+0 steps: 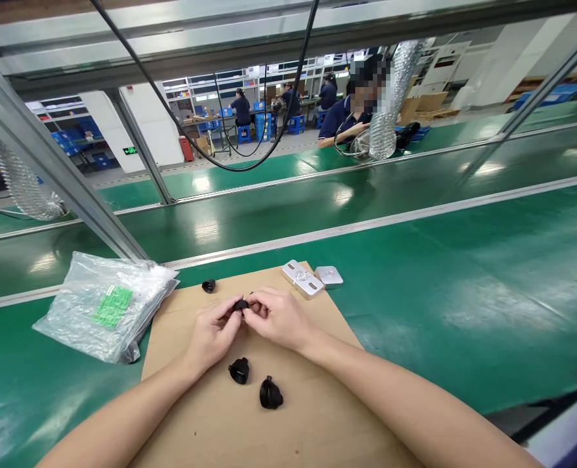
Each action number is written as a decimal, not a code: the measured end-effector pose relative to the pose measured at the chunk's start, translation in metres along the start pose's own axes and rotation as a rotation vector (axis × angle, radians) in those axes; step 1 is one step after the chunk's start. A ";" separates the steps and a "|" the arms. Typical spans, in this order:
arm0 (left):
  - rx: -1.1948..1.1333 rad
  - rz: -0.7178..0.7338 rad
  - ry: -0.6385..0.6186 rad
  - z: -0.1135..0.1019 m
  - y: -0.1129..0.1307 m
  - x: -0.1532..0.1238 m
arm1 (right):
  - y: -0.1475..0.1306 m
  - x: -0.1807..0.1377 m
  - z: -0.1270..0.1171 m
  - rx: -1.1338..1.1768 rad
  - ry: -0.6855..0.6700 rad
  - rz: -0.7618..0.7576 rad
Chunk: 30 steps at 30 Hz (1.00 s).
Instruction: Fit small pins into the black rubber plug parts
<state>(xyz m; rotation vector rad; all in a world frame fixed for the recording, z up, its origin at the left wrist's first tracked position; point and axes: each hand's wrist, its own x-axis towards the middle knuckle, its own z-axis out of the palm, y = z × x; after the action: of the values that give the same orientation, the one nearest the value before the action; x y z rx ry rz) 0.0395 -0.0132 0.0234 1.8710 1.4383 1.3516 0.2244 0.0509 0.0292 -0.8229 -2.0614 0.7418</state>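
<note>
My left hand (214,335) and my right hand (277,316) meet over a brown cardboard sheet (318,416), both pinching one small black plastic part (241,304) between their fingertips. Two more black parts (240,370) (270,394) lie on the cardboard just below my hands. Near the sheet's far left edge lies a third small black part (208,285).
A clear plastic bag with a green label (108,305) lies left of the cardboard. Two silvery metal blocks (302,279) (329,276) rest at the cardboard's far edge. The green conveyor belt (464,279) runs across, with metal frame posts at left. A co-worker sits beyond the belts.
</note>
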 end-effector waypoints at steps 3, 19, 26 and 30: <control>-0.006 -0.006 -0.008 0.000 -0.002 0.000 | -0.001 -0.001 0.000 -0.028 0.018 -0.007; 0.011 0.035 -0.092 0.001 -0.004 -0.003 | 0.005 0.007 -0.008 -0.124 -0.033 -0.044; 0.118 -0.008 -0.071 -0.009 -0.008 0.003 | 0.011 0.013 -0.008 -0.091 -0.124 -0.078; 0.326 0.093 -0.005 -0.024 -0.023 0.015 | 0.025 0.019 -0.018 -0.082 -0.078 0.041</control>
<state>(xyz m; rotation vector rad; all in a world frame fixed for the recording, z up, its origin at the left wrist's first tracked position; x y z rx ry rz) 0.0072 0.0032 0.0226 2.1644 1.6703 1.2088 0.2376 0.0853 0.0290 -0.8979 -2.1622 0.7256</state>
